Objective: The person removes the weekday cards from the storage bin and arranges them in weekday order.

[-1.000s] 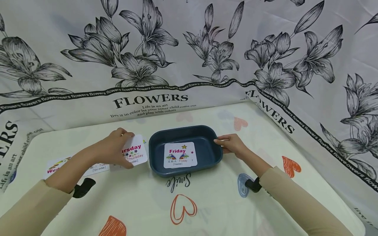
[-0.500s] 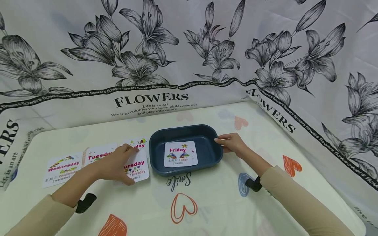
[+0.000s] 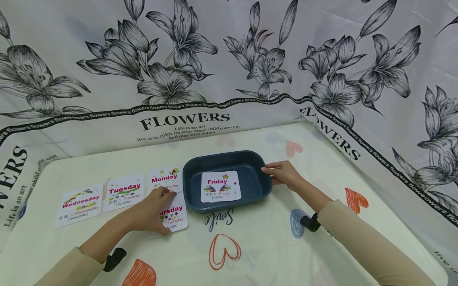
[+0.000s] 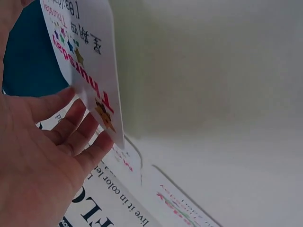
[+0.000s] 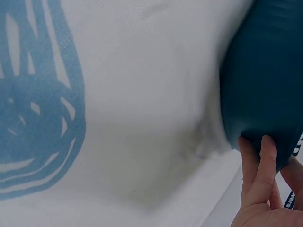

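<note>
My left hand (image 3: 150,210) holds the Thursday card (image 3: 174,217) by its edges, fingers at the far edge and thumb at the near one. In the left wrist view the same card (image 4: 90,66) stands tilted off the table. Just beyond it lies the Monday card (image 3: 164,177), partly covered by my fingers. At the right end of a dark blue tray (image 3: 250,178), my right hand (image 3: 284,173) pinches the rim. The right wrist view shows the fingers on the tray's outer wall (image 5: 265,80). Inside the tray lies the Friday card (image 3: 220,186), with another card's edge showing beneath.
The Tuesday card (image 3: 124,192) and the Wednesday card (image 3: 79,204) lie flat on the left, in a row with Monday. A pale tablecloth (image 3: 272,254) with printed hearts covers the table. A flower-printed curtain (image 3: 222,79) hangs along the back and right.
My left hand has brought the Thursday card nearer to me and lower, from beside the tray to below the Monday card. Monday, Tuesday and Wednesday are now uncovered more. The right hand stays on the tray.
</note>
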`<state>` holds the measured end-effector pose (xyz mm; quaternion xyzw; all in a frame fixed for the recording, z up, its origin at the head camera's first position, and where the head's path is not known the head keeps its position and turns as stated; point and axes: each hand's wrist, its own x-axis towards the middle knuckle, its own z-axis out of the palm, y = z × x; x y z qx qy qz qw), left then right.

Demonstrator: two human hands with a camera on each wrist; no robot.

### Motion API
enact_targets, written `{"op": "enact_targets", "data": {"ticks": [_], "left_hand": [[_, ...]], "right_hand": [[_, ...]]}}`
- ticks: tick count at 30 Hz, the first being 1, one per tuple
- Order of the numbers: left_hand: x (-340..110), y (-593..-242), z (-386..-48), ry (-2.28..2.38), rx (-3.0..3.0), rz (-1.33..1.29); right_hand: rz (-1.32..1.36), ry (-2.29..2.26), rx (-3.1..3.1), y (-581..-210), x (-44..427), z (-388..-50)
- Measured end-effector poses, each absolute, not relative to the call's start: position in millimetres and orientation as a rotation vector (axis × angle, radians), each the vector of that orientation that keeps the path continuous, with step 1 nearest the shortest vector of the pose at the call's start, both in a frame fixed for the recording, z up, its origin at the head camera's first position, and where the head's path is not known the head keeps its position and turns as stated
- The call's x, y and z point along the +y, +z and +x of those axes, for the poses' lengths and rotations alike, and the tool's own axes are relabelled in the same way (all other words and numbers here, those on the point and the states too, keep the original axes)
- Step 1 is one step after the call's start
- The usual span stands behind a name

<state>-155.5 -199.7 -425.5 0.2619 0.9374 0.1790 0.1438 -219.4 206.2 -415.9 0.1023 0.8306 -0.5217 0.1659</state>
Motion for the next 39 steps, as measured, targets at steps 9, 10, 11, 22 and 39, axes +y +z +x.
{"op": "enact_targets", "data": {"ticks": [9, 10, 11, 22, 39], "left_hand": [[-197, -430, -152, 0.52, 2.73, 0.742], [-197, -432, -152, 0.517, 2.735, 0.74], [-197, -433, -152, 0.515, 2.738, 0.734], [-198, -434, -150, 0.508, 2.738, 0.695], [-203, -381, -179, 0.544, 2.897, 0.824]], "right_hand": [[0.295, -1.494, 2.366, -414, 206, -219], [0.296, -1.493, 2.367, -414, 206, -219], [0.296, -1.494, 2.368, -414, 206, -219], [0.267, -1.507, 2.37, -413, 205, -219], [0.231, -1.516, 2.35, -415, 207, -217]]}}
